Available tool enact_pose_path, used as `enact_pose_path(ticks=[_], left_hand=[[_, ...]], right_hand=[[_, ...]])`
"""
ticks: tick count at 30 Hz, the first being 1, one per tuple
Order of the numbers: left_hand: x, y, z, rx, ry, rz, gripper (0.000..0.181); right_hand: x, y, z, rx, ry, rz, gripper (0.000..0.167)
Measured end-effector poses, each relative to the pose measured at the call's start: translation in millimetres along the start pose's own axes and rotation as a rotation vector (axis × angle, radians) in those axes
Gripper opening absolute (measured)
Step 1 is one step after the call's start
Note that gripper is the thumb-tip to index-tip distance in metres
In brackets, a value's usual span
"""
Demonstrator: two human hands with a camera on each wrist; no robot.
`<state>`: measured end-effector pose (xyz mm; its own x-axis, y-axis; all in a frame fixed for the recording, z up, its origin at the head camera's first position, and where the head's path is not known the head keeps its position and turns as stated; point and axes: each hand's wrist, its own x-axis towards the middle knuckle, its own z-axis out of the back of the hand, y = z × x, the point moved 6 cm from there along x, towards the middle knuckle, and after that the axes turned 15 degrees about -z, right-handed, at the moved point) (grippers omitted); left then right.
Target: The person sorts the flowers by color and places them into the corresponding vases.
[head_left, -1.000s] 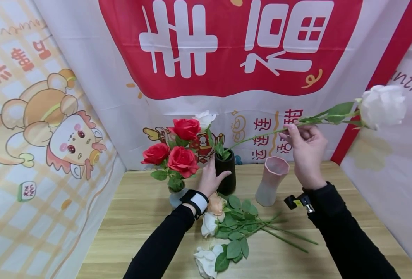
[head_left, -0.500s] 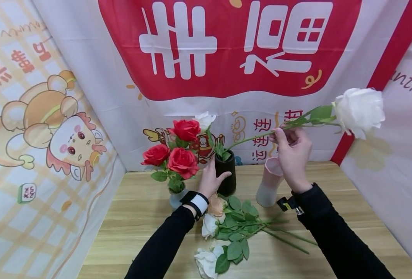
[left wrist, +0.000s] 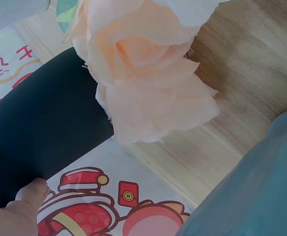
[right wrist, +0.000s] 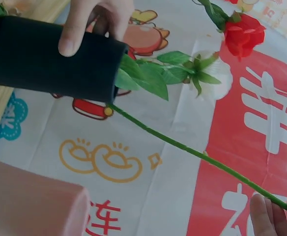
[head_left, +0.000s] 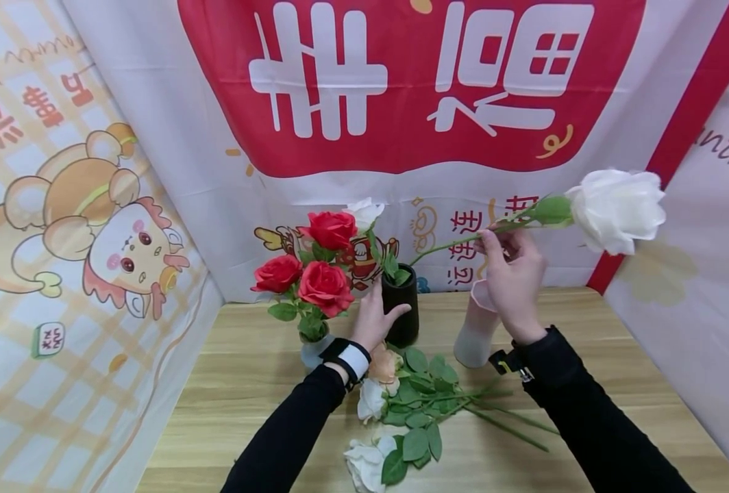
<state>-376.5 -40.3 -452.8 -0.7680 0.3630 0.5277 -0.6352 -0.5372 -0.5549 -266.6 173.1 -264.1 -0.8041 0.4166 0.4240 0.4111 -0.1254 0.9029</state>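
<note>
A black vase (head_left: 401, 315) stands on the table, and my left hand (head_left: 377, 318) grips its side, thumb in front and fingers behind in the right wrist view. One white rose (head_left: 364, 212) is in this vase. My right hand (head_left: 515, 277) pinches the green stem of another white rose (head_left: 617, 211), its bloom out to the right. That stem (right wrist: 183, 147) slants down to the black vase's rim; whether its end is inside I cannot tell. Below my right hand is a pink vase (head_left: 477, 335), partly hidden by it.
Red roses (head_left: 324, 287) fill a small blue-grey vase (head_left: 314, 352) at left. In front lie a peach rose (head_left: 384, 363), white roses (head_left: 367, 462) and leafy stems (head_left: 426, 397) on the wooden table (head_left: 229, 411). A printed cloth (head_left: 315, 188) hangs behind.
My right hand has moved left and slightly down with the white rose, whose bloom came lower and nearer the vases. My left hand stays on the black vase.
</note>
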Motion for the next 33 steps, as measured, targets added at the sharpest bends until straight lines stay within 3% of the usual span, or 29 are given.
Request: enact_pose_path(ticks=[11,14,20,27,33], left_hand=[[2.0,0.6,-3.6,-0.004,0.008,0.010,0.094],[3.1,0.7,-2.6,-0.001,-0.005,-0.016,0.094],[2.5,2.6,-3.4,-0.002,-0.006,-0.022,0.094],[1.8,1.8,-0.1,-0.005,-0.028,-0.023,0.095],[0.4,2.0,-2.5,0.016,-0.027,-0.032,0.097]], right_hand=[[0.5,2.2,0.9,0.051,-0.027,0.076,0.013],[5.7,-12.4,-1.5,-0.008,0.008,0.050,0.016],[10.5,-43.5,-20.4,-0.178,0.157,-0.031,0.021],[14.6,-47.3,-60.7,-0.355,0.248,0.123,0.011],[19.7,-60.8,-84.2,-0.460,0.319,0.088,0.011]])
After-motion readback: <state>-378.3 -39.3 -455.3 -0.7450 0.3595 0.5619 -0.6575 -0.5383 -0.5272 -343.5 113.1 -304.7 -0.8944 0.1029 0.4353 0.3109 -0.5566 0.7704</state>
